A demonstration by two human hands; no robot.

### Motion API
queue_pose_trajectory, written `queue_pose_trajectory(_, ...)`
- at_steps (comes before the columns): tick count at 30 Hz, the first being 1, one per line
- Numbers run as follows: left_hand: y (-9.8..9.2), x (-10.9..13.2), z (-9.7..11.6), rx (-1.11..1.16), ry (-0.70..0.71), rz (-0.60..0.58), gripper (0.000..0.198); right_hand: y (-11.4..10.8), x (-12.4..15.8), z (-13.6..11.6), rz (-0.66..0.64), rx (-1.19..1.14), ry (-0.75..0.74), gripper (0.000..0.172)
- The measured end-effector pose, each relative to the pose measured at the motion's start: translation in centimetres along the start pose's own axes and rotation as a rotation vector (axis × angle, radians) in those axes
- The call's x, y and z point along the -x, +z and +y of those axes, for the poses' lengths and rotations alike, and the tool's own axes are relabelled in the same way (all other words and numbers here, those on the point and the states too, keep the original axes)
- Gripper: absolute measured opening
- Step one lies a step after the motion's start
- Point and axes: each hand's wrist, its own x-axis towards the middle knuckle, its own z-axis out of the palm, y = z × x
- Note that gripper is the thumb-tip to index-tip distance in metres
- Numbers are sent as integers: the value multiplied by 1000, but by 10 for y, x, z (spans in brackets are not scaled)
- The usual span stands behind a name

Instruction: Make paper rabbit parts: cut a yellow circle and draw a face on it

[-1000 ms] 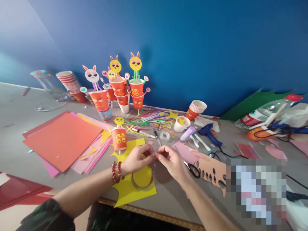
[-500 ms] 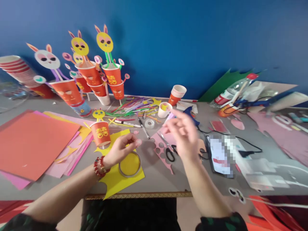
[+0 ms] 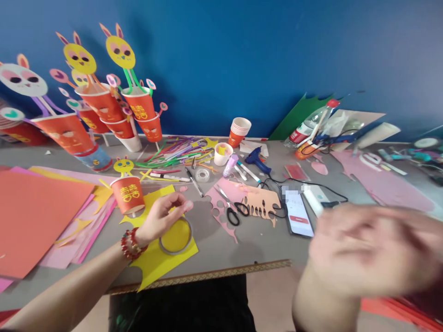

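Between the thumb and fingers of my left hand (image 3: pixel 166 214) is a small pink paper circle (image 3: pixel 188 206). This hand hovers over a cut yellow sheet (image 3: pixel 152 272) and a roll of tape (image 3: pixel 176 252). To its left stands a red paper cup (image 3: pixel 127 196) with a yellow paper bunny on top. My right hand (image 3: pixel 370 249) is raised large at the right, near the camera, its fingers smeared by motion. Left of it lie a phone (image 3: pixel 298 216), black-handled scissors (image 3: pixel 232 205) and pink paper with round holes (image 3: pixel 219 216).
Tall cup figures (image 3: pixel 140 103) with bunny heads stand at the back left. Coloured sheets (image 3: pixel 41 216) are stacked at the left. Pipe cleaners (image 3: pixel 176 152), a glue gun (image 3: pixel 258 160) with its cord, and a plastic bottle (image 3: pixel 311 124) lie or stand along the back.
My right hand has swung from above the scissors to the far right and closer to the camera. The view has shifted right; my left hand keeps its pinch on the pink paper circle.
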Motion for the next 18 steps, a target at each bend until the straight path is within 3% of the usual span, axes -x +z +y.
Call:
queue_pose_trajectory(1,1,1,1,-14,12,-22,27,12,1,7,-88,-22,57,8)
queue_pose_trajectory(4,6,2,5,-37,42,-63,27,46,10,31,-705,18,354,12)
queue_pose_trajectory(5,6,3,6,-41,50,-62,28,56,15,39,-877,49,378,14)
queue_pose_trajectory(7,7,3,8,-47,74,-47,30,73,26,53,-1059,98,378,17)
queue_pose_trajectory(12,4,4,8,-78,119,-19,31,96,45,59,-1226,118,384,10)
queue_pose_trajectory(14,4,4,8,-79,132,-18,29,98,49,58,-1230,113,389,9)
queue_pose_trajectory(18,6,3,5,-72,154,-39,25,99,56,66,-1187,81,445,21)
